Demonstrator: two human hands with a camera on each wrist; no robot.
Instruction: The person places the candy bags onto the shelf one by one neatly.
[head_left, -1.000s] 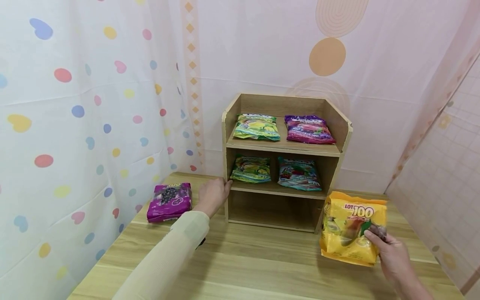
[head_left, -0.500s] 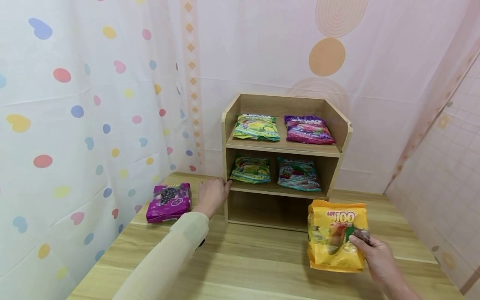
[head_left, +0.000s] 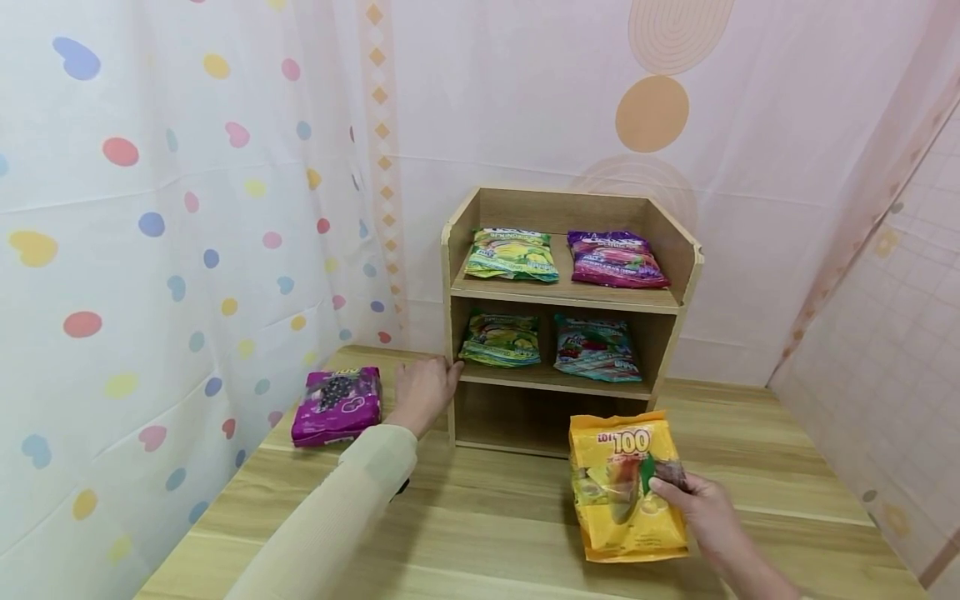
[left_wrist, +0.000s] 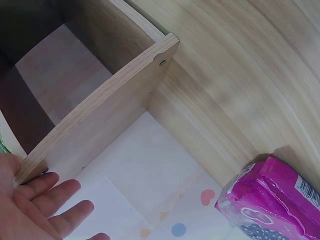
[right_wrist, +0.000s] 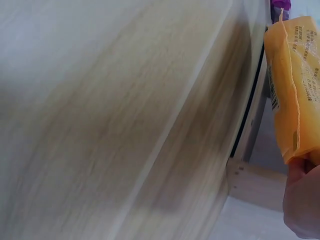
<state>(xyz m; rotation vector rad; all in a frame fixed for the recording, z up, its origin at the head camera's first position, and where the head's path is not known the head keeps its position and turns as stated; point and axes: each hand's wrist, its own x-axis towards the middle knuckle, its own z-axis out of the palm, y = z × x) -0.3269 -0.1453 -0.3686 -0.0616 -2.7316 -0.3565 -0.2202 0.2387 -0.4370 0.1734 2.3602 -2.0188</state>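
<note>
In the head view my right hand [head_left: 708, 512] grips the side of a yellow bag of candy [head_left: 624, 492] marked LOT 100, thumb on its front. The bag is upright above the table, in front of the lower right of the wooden shelf [head_left: 562, 296]. The right wrist view catches the bag's back [right_wrist: 300, 85]. My left hand [head_left: 423, 392] holds the front edge of the shelf's left side panel. In the left wrist view its thumb and index finger lie on either side of that panel [left_wrist: 100, 102]; the other fingers are spread.
A purple bag of candy [head_left: 337, 407] lies on the table [head_left: 480, 525] to the left. Two bags, one green-yellow [head_left: 512, 254] and one purple [head_left: 617, 258], lie on the top shelf. The middle shelf bears a green bag [head_left: 501, 339] and a teal bag [head_left: 596, 347]. Curtains surround the table.
My right hand has carried the yellow candy bag left and slightly down, from beside the shelf's right side to in front of its bottom compartment. My left hand has stayed on the shelf panel.
</note>
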